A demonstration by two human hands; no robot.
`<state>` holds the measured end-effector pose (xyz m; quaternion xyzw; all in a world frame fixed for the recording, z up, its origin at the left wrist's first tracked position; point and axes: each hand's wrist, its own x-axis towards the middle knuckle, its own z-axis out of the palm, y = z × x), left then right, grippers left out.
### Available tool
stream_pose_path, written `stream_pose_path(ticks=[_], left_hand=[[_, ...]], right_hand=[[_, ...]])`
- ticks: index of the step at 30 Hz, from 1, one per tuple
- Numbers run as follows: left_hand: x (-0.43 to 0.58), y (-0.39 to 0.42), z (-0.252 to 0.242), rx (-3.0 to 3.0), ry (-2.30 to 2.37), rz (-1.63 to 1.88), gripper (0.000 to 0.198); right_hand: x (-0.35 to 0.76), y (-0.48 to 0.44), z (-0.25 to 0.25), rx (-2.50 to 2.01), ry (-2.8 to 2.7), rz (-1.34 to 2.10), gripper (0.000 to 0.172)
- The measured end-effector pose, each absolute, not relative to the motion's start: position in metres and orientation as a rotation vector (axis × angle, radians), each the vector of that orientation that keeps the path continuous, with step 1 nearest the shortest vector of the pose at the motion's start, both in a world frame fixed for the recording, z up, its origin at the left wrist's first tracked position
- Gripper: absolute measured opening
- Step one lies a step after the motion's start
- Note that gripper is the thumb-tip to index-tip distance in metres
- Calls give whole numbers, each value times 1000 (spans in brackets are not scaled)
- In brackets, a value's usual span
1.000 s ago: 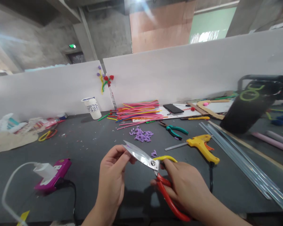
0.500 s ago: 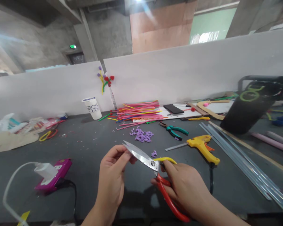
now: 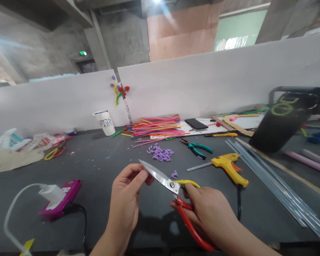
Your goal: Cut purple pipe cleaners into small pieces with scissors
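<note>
My right hand [image 3: 209, 208] grips a pair of scissors [image 3: 160, 176] with one red and one yellow handle. Their blades look closed or nearly so and point up and left, the tips beside the fingers of my left hand [image 3: 129, 193]. The left thumb and fingers are pinched together right at the blades; whatever they hold is hidden or too small to name. Beyond the blades lies a pile of short purple pieces [image 3: 160, 153], with a few more purple bits [image 3: 174, 174] closer to the scissors.
Behind the pile lies a bundle of pink and orange stems [image 3: 157, 128]. Teal pliers [image 3: 197, 147], a yellow glue gun [image 3: 230, 169], clear glue sticks [image 3: 277, 185] and a black bottle [image 3: 282, 121] occupy the right. On the left are a purple power strip [image 3: 61, 199] and a white cup [image 3: 104, 122].
Very little differs. The scissor blades have come slightly closer together at my left fingertips, and both hands stay in about the same place.
</note>
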<state>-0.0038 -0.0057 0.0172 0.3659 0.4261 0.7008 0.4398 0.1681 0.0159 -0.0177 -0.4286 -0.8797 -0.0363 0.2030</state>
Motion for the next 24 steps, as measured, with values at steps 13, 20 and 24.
stream_pose_path(ticks=[13, 20, 24], left_hand=[[7, -3, 8, 1236, 1370, 1416, 4], [18, -6, 1, 1747, 1525, 1199, 11], [17, -5, 3, 1710, 1482, 1102, 9]], right_hand=[[160, 26, 5, -1143, -1767, 1283, 15], [155, 32, 7, -1087, -1649, 1425, 9], [157, 33, 3, -1081, -1648, 1475, 4]])
